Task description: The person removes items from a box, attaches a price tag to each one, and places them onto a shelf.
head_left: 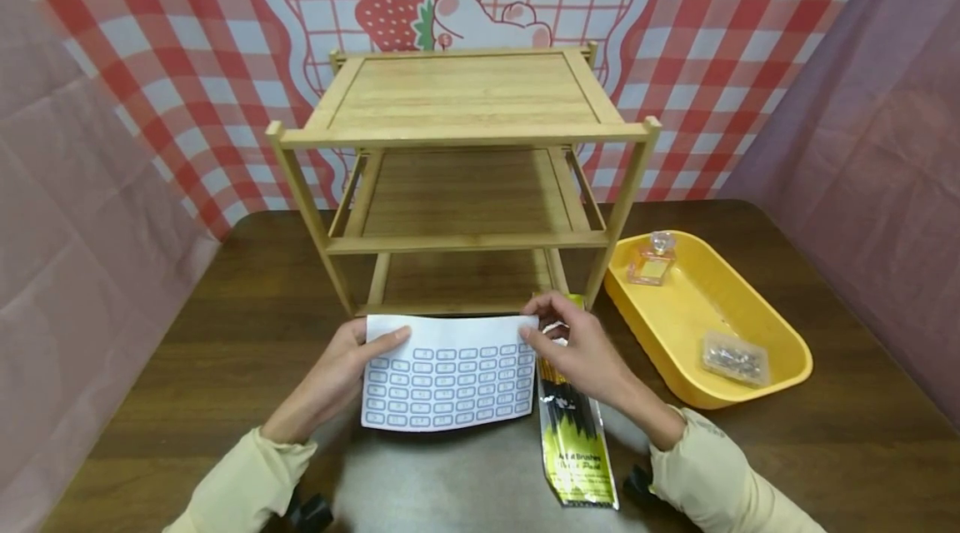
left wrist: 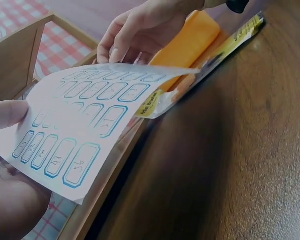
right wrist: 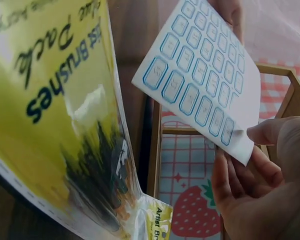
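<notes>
A white sheet of number labels (head_left: 450, 383) with blue-framed borders is held up in front of the shelf. My left hand (head_left: 333, 375) grips its upper left edge, thumb on the printed face and fingers behind. My right hand (head_left: 588, 354) pinches the upper right corner; in the right wrist view the thumb presses near a label (right wrist: 227, 131) at that corner. The upper left part of the sheet is blank. Under the right hand lies a yellow and black pack of artist brushes (head_left: 576, 454), its upper part partly covered by that hand.
A three-tier wooden shelf (head_left: 465, 136) stands behind the hands. To the right, a yellow tray (head_left: 701, 254) holds a perfume bottle (head_left: 651, 265) and a clear box of small metal pieces (head_left: 735, 358). A checked cloth (head_left: 712, 58) hangs behind the brown table (head_left: 217, 333).
</notes>
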{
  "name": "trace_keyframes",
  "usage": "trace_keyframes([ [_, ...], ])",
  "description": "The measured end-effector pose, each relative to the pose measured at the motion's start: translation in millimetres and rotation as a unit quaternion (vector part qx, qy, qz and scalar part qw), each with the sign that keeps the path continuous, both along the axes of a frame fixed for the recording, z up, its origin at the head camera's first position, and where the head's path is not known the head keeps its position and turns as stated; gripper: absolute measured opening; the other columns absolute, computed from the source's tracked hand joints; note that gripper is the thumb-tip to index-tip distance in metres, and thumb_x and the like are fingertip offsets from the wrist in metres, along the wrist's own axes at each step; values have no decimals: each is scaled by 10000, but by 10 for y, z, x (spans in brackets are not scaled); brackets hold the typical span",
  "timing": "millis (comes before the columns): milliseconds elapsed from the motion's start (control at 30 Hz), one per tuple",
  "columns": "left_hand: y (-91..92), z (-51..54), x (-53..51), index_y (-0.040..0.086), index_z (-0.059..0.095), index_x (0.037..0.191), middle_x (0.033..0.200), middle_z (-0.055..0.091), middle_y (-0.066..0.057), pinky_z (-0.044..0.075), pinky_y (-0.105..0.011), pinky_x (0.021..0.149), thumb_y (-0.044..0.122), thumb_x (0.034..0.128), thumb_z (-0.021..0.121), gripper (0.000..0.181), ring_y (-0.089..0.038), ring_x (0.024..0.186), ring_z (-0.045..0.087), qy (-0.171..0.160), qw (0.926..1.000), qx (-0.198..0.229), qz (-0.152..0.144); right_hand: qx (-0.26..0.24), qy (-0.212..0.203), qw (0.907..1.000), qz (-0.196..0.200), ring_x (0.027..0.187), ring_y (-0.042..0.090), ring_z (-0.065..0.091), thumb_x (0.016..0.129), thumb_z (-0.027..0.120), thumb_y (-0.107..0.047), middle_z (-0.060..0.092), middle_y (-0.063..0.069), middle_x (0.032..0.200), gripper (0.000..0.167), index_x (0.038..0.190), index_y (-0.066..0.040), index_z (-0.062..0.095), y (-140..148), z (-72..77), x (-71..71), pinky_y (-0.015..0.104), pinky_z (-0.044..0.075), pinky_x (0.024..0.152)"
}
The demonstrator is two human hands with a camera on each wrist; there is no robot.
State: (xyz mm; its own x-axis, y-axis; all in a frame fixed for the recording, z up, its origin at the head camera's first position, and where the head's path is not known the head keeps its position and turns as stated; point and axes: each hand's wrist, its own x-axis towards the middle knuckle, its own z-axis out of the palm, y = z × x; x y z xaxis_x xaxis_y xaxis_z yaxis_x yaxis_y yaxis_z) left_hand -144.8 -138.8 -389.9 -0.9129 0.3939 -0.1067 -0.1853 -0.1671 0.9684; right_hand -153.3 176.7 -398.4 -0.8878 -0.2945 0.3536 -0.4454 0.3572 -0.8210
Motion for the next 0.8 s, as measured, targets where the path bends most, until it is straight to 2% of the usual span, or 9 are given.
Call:
trace_keyframes([
  [100, 7, 8, 14, -8, 668, 1126, 988, 771, -136, 618, -380, 808, 68, 1040, 572, 149, -230, 892, 757, 77, 9999, 84, -48, 160, 661, 9976, -121, 927, 227, 642, 930, 736, 13, 658, 68, 1058, 198, 1104, -25, 650, -3, -8, 10, 336, 586, 789],
  [200, 18, 22, 26, -2, 668, 1121, 976, 772, -130, 620, -381, 799, 66, 1038, 574, 143, -229, 883, 757, 104, 9999, 126, -41, 230, 1341, 9904, -236, 990, 279, 625, 904, 753, 27, 649, 69, 1117, 232, 1109, -26, 660, -9, -10, 15, 379, 572, 815],
  [300, 33, 36, 33, -15, 663, 1130, 971, 771, -125, 619, -374, 797, 65, 1037, 575, 151, -225, 880, 755, 118, 9999, 97, 4, 337, 1838, 9820, -259, 1018, 271, 622, 880, 764, 39, 651, 59, 1138, 261, 1111, -28, 664, -19, -4, 22, 387, 554, 833],
  [433, 56, 44, 38, -52, 650, 1162, 989, 769, -136, 616, -369, 808, 60, 1037, 573, 184, -224, 894, 753, 139, 9999, 68, 41, 422, 2293, 9724, 74, 1028, 221, 621, 874, 762, 21, 667, 55, 1105, 250, 1102, -13, 666, -80, 19, 47, 336, 531, 885],
  [567, 83, 54, 38, -74, 635, 1192, 1014, 766, -146, 614, -372, 820, 75, 1041, 575, 220, -229, 917, 751, 182, 9998, 43, 1, 501, 2732, 9593, 516, 1018, 236, 619, 898, 740, -24, 667, 71, 1089, 212, 1096, -5, 665, -195, 49, 88, 307, 520, 919],
  [800, 130, 73, 51, -67, 639, 1168, 990, 764, -125, 612, -364, 821, 73, 1040, 571, 201, -223, 912, 748, 305, 9995, 23, -23, 773, 3200, 9405, 837, 1011, 229, 623, 910, 748, -76, 653, 73, 1102, 233, 1119, -15, 664, -397, 119, 177, 288, 535, 932],
])
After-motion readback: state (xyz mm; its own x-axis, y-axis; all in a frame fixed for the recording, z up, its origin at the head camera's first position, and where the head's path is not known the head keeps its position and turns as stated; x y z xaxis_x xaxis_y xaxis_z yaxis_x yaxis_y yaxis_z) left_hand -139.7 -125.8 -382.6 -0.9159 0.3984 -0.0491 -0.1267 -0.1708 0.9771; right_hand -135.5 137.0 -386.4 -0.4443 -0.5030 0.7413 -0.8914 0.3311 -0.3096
